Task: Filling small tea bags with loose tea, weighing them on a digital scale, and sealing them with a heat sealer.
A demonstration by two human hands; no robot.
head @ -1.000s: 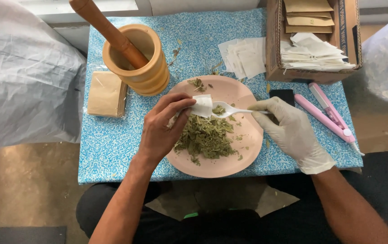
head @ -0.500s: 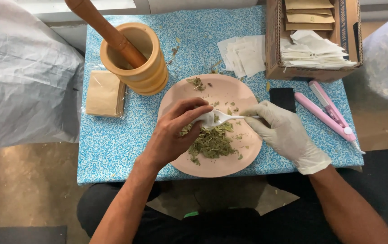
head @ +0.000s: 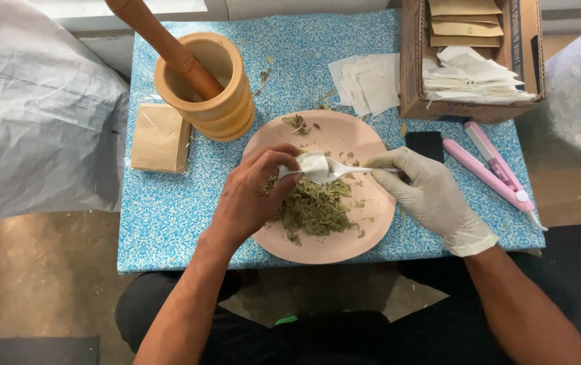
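A pink plate (head: pixel 344 132) lies in the middle of the blue patterned table, with a heap of dried green herb (head: pixel 314 211) on it. My left hand (head: pixel 250 196), bare, pinches a small white filter bag (head: pixel 314 164) just above the heap. My right hand (head: pixel 426 192), in a white glove, grips a white plastic spoon (head: pixel 355 169) by its handle. The spoon's bowl end is inside the mouth of the bag.
A wooden mortar (head: pixel 213 91) with its pestle (head: pixel 162 40) stands at the back left, a stack of brown pouches (head: pixel 160 137) beside it. Loose white bags (head: pixel 366 81), a cardboard box (head: pixel 470 61), a black phone (head: pixel 426 143) and a pink sealer (head: pixel 493 169) lie on the right.
My left hand has shifted a little with the bag, from the plate's middle down over the herb heap. The spoon stays at the bag's mouth throughout.
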